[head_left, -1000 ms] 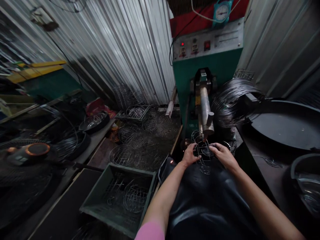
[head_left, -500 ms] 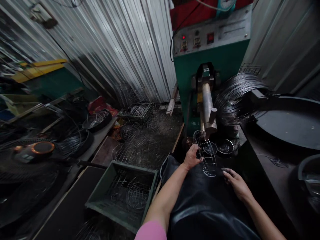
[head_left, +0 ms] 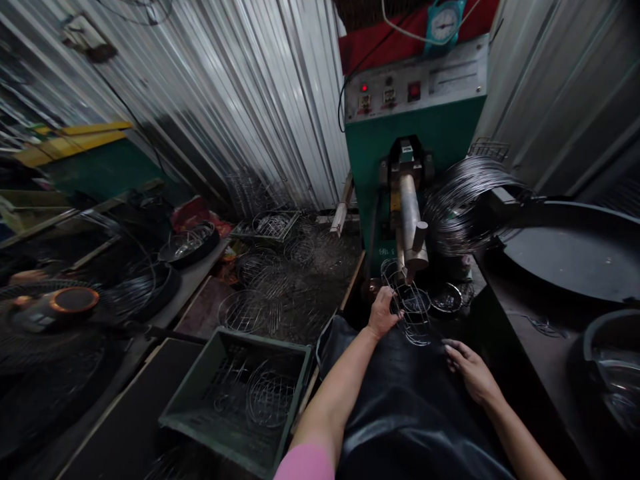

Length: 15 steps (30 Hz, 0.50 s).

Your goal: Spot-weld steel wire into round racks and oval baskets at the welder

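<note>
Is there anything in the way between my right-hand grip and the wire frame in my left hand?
Nothing visible stands between them. The right-hand grip is apart from the wire frame, to its right; the left-hand grip holds the frame's left side.

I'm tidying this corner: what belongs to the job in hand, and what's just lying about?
In the job:
wire frame, held in the left hand
green machine above it
crate of wire pieces, probably

Apparently just about:
loose wires
fan
dial scale
</note>
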### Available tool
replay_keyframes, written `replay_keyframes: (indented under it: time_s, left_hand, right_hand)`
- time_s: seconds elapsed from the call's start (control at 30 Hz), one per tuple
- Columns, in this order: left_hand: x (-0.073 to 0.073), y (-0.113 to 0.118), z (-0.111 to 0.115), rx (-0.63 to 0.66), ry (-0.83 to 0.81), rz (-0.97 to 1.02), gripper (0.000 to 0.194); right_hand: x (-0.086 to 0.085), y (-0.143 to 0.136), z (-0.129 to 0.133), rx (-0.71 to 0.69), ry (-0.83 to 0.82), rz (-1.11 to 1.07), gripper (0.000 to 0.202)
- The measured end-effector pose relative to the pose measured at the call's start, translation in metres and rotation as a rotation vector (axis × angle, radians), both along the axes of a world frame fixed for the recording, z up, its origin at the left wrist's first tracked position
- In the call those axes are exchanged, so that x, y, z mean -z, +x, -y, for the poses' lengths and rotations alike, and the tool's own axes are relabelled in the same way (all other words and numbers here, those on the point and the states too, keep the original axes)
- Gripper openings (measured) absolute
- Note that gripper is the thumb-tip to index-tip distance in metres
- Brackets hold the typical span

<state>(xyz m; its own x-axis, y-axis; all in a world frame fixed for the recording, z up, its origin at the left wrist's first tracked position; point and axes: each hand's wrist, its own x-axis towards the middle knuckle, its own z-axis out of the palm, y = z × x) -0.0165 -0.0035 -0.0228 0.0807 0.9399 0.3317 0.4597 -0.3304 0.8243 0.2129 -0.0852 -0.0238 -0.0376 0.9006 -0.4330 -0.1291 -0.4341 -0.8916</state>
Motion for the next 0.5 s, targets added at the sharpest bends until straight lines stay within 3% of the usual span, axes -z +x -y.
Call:
replay_keyframes:
  time_s: [0.3,0.5]
  left_hand:
    - [0.007,-0.001,-0.008,-0.011,0.155,-0.183,0.046]
    - [0.000,-0.022,0.024,0.170,0.273,-0.376,0.032]
  right_hand:
    - [0.010,0.001,-0.002,0.021,0.011,0.038,0.048]
    - [0.008,0.008,-0.005,0.017,0.045,0.111,0.048]
